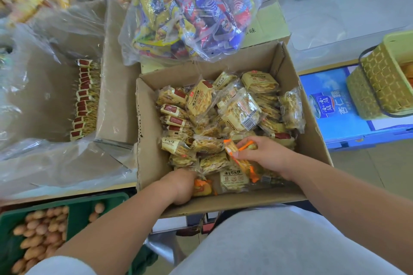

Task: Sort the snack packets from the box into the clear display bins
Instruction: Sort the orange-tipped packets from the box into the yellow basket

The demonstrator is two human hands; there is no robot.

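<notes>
At the far left a green crate sits below a clear bin holding a standing row of packets. In the central cardboard box of snack packets, the left hand curls round a crumpled orange packet, and the right hand pinches a long orange packet. To the right, a blue carton bears a woven basket above pale floor tiles.

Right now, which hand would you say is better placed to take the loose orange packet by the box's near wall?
Left: the left hand rests against the orange packet; the right hand is full, gripping orange-edged packets.
</notes>
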